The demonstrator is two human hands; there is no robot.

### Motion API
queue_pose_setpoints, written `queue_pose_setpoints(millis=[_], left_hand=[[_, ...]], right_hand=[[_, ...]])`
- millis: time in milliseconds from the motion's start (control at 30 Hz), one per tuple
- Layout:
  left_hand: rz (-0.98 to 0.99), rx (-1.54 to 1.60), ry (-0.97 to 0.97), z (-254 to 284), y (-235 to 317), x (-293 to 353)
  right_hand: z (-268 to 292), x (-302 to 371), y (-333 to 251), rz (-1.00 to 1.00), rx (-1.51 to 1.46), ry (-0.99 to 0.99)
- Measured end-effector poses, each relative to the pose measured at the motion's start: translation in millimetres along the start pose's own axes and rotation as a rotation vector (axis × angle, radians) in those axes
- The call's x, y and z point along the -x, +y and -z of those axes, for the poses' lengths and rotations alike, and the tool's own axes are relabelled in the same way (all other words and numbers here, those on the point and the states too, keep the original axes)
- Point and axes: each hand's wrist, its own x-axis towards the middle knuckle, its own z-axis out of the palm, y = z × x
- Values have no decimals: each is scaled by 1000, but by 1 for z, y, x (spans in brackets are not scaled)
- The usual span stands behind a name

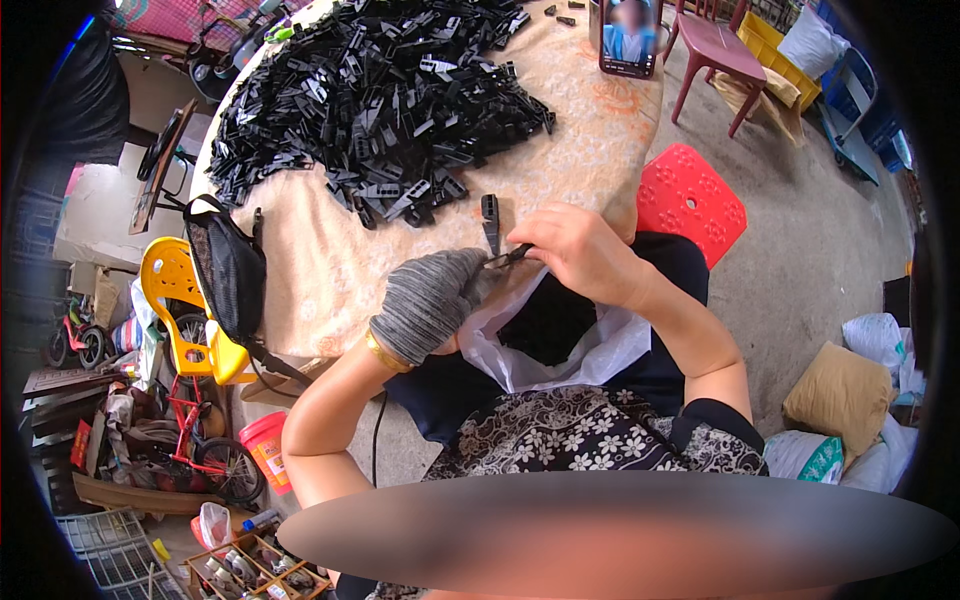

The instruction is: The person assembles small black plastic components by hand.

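A small black plastic piece point(512, 256) is between my two hands, just off the near edge of the cloth-covered table. My left hand point(430, 300), in a grey striped glove, is closed at the piece's left end; its fingertips are partly hidden. My bare right hand point(585, 250) pinches the other end between thumb and fingers. Just beyond them, a single black plastic clip-like part point(490, 222) lies on the cloth. Below my hands, a white plastic bag point(625, 335) hangs open at my lap, its inside dark.
A large heap of black plastic parts point(380, 110) covers the table's far left. A phone point(628, 40) stands at the far right. Around the table are a red stool point(690, 205), a yellow chair point(172, 275) with a black bag point(225, 270) beside it, and a maroon chair point(712, 45).
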Motion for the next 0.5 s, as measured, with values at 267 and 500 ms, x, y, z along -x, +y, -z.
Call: queue_pose_setpoints(millis=[267, 500], left_hand=[[35, 7, -25, 5, 8, -6], [73, -97, -196, 13, 11, -15]], right_hand=[[0, 1, 1, 8, 19, -1], [1, 1, 1, 51, 3, -1]])
